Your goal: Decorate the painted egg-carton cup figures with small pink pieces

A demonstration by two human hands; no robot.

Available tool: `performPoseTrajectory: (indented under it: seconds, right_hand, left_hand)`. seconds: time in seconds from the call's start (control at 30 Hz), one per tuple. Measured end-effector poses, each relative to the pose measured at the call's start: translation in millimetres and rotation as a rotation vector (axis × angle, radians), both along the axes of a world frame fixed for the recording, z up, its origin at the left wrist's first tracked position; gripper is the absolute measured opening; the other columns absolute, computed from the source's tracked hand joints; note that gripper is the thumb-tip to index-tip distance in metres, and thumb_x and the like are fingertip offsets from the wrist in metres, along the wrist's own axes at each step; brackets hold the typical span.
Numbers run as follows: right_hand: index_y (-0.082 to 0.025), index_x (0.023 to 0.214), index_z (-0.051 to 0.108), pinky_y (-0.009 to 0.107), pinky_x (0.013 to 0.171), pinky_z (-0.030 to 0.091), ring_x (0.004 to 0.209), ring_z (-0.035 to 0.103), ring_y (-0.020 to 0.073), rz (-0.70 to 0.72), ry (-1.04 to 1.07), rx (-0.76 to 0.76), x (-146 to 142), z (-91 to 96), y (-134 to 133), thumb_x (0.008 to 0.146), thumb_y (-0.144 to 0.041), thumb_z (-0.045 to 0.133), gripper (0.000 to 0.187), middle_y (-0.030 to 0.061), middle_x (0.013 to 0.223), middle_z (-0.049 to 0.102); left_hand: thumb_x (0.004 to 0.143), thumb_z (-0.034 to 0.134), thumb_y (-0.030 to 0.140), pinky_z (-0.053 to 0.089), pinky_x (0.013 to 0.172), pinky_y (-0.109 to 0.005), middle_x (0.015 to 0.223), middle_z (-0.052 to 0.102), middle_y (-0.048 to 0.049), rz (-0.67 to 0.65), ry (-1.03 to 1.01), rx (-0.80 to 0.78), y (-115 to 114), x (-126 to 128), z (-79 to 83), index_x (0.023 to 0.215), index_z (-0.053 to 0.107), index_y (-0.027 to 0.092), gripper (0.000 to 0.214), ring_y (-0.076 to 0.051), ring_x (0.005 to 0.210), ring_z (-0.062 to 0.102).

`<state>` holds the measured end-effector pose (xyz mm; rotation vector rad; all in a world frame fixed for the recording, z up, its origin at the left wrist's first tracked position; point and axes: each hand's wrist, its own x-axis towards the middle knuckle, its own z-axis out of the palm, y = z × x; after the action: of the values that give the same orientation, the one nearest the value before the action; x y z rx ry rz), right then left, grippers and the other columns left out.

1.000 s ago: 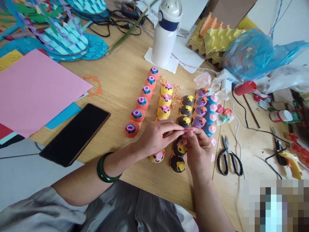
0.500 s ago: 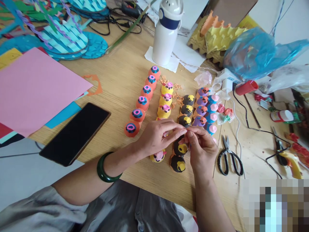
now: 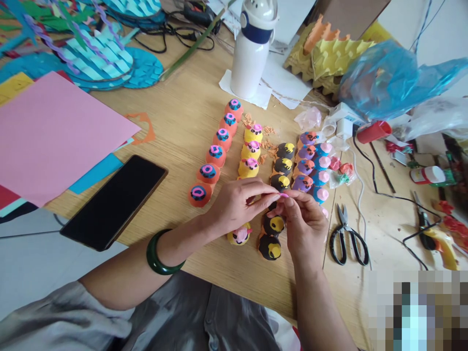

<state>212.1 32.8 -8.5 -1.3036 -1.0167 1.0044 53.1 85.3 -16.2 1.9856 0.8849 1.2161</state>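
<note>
Between the fingertips of both my hands is a small piece of pink clay (image 3: 283, 195). My left hand (image 3: 244, 202) pinches it from the left, with a dark green bangle (image 3: 157, 253) on that wrist. My right hand (image 3: 305, 219) pinches it from the right. Below the hands lie a row of black egg-carton cups (image 3: 269, 247) with yellow clay and a row of yellow cups (image 3: 248, 167) with pink clay, both partly covered by my hands. Orange cups (image 3: 207, 171) with blue and pink rings run to the left. Purple cups (image 3: 303, 167) and blue cups (image 3: 321, 178) stand to the right.
Black-handled scissors (image 3: 347, 239) lie right of my hands. A phone (image 3: 115, 202) and pink paper (image 3: 66, 136) are on the left. Behind stand a white bottle (image 3: 250, 58), egg trays (image 3: 329, 58) and a blue plastic bag (image 3: 383, 80). Cables cross the right side.
The pink clay now shows between my fingertips, where it was hardly visible before. My hands have shifted only slightly.
</note>
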Motion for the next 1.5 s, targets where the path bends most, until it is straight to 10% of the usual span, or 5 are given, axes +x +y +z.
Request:
performPoseTrajectory:
  seconds: [0.2, 0.47, 0.83, 1.27, 1.5]
  right_hand:
    - [-0.024, 0.091, 0.071, 0.025, 0.049, 0.058, 0.051, 0.066, 0.0126, -0.044, -0.013, -0.039, 0.9, -0.4, -0.2, 0.086, -0.039, 0.076, 0.017, -0.0027, 0.067, 0.071]
    - [-0.026, 0.102, 0.070, 0.026, 0.056, 0.062, 0.060, 0.069, 0.0123, 0.012, -0.022, 0.001, -1.0, -0.3, 0.0, 0.085, -0.034, 0.077, 0.020, -0.0013, 0.085, 0.074]
    - [-0.023, 0.089, 0.070, 0.022, 0.049, 0.057, 0.051, 0.067, 0.0106, -0.087, -0.089, 0.004, -1.3, 3.1, -0.4, 0.087, -0.034, 0.076, 0.013, -0.0036, 0.070, 0.070]
    - [-0.028, 0.109, 0.069, 0.025, 0.058, 0.063, 0.074, 0.072, 0.0140, 0.016, -0.012, 0.064, -2.9, -0.6, 0.7, 0.086, -0.028, 0.076, 0.024, -0.0017, 0.088, 0.071]
    - [-0.025, 0.093, 0.071, 0.022, 0.055, 0.060, 0.054, 0.068, 0.0099, -0.017, -0.007, 0.029, -0.9, -1.8, 0.4, 0.088, -0.029, 0.075, 0.008, -0.0029, 0.075, 0.074]
  left_hand:
    - [0.091, 0.073, 0.032, 0.044, 0.052, -0.017, 0.086, 0.071, -0.0013, 0.005, -0.039, -0.004, 0.7, 1.1, -0.2, 0.116, 0.072, 0.016, 0.030, -0.006, 0.057, 0.052]
    - [0.094, 0.066, 0.018, 0.053, 0.071, -0.020, 0.087, 0.070, -0.0032, 0.041, -0.062, 0.123, 2.1, 2.7, -3.2, 0.098, 0.075, 0.016, 0.010, -0.010, 0.079, 0.066]
    - [0.100, 0.058, 0.028, 0.054, 0.071, -0.021, 0.093, 0.075, -0.0057, 0.028, -0.080, -0.084, 0.7, 0.2, 1.9, 0.106, 0.075, 0.015, 0.022, -0.012, 0.082, 0.069]
    - [0.093, 0.069, 0.019, 0.047, 0.061, -0.017, 0.078, 0.070, -0.0012, 0.009, -0.007, 0.058, 1.6, 2.4, -5.9, 0.094, 0.075, 0.013, 0.009, -0.007, 0.065, 0.060]
    - [0.092, 0.071, 0.027, 0.046, 0.057, -0.017, 0.080, 0.069, -0.0018, -0.020, -0.017, -0.013, 0.6, 2.8, -6.9, 0.106, 0.076, 0.012, 0.021, -0.006, 0.058, 0.053]
